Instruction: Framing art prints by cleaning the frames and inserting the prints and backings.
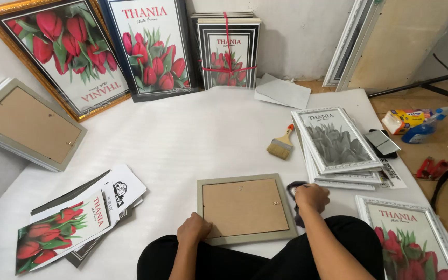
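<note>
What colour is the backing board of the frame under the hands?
Plain light brown backing board, grey frame rim; head view.

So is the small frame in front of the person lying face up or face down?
Face down. The small frame shows its plain brown backing board. The left hand rests on its near corner, and the right hand is at its right edge.

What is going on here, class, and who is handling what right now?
A person sits on the floor with a photo frame lying face down, its brown backing up. The left hand presses on its lower left corner; the right hand holds a dark cloth at its right edge. A paintbrush and a stack of white frames lie nearby.
</note>
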